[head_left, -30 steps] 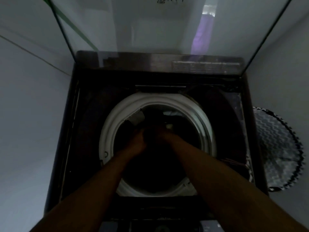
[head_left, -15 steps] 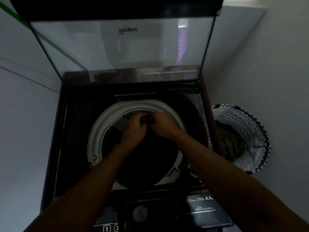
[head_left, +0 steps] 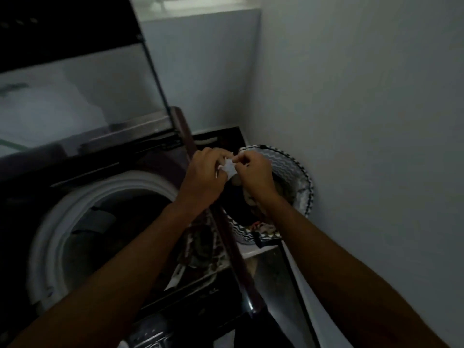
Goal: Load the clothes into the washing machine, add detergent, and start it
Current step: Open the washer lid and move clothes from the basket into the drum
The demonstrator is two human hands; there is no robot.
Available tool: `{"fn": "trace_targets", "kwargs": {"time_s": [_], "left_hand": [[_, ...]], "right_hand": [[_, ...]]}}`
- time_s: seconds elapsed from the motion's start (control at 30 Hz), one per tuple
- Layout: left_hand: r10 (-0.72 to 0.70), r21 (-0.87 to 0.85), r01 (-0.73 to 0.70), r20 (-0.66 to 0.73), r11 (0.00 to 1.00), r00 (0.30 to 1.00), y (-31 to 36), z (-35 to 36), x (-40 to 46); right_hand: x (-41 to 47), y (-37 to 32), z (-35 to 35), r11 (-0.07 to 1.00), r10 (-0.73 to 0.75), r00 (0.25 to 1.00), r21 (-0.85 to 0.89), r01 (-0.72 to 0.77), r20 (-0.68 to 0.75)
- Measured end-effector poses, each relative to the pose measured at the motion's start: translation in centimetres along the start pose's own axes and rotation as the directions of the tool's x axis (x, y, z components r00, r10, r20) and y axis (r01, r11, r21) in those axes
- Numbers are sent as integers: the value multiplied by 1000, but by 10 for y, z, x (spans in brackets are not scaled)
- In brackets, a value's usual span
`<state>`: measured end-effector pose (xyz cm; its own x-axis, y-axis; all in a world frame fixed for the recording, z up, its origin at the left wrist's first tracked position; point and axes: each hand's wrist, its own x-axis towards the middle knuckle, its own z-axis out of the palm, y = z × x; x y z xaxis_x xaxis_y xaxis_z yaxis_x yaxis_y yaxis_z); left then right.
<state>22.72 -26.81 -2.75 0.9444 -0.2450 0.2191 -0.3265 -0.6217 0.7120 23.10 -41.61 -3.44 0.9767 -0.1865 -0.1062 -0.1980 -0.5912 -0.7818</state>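
White scrap of cloth or paper (head_left: 229, 169), pinched between left hand (head_left: 206, 175) and right hand (head_left: 254, 172), fingers of both curled on it, above the near rim of the zigzag-patterned laundry basket (head_left: 305, 182). Just left, top-loading washing machine (head_left: 155, 169) with lid (head_left: 75, 79) raised and white-ringed drum (head_left: 82, 222) open; clothes (head_left: 261, 226) heaped in the basket beside the wall.

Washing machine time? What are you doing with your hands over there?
A person is doing laundry. Both hands are up over the edge of the washing machine, beside the zigzag-patterned laundry basket. The left hand and right hand pinch a small white scrap between them; what it is cannot be told. The machine's lid stands open, and the drum looks dim inside. Clothes lie in the basket.
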Motion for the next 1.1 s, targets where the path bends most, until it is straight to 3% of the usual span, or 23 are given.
{"fn": "trace_targets", "kwargs": {"time_s": [0.17, 0.33, 0.7, 0.83, 0.93, 1.03, 1.1], "left_hand": [[12, 10, -16, 298, 1000, 955, 4, 67, 26], [-238, 122, 205, 545, 971, 804, 1, 125, 38], [-610, 267, 562, 507, 783, 609, -50, 230, 58], [-603, 353, 490, 514, 797, 610, -74, 251, 64], [-596, 385, 456, 522, 803, 610, -89, 257, 61], [-584, 394, 432, 539, 811, 607, -98, 262, 56], [-571, 406, 402, 583, 821, 578, -97, 264, 53]], "right_hand": [[13, 95, -29, 959, 275, 957, -88, -268, 90], [21, 162, -38, 890, 456, 878, -69, -451, 144], [60, 252, 1, 782, 613, 740, -77, -619, 279], [70, 280, 19, 639, 759, 609, -84, -765, 228], [69, 298, 39, 616, 753, 593, 11, -788, 285], [70, 314, 62, 549, 815, 558, 99, -830, 156], [70, 326, 77, 575, 791, 592, 145, -805, 156]]}}
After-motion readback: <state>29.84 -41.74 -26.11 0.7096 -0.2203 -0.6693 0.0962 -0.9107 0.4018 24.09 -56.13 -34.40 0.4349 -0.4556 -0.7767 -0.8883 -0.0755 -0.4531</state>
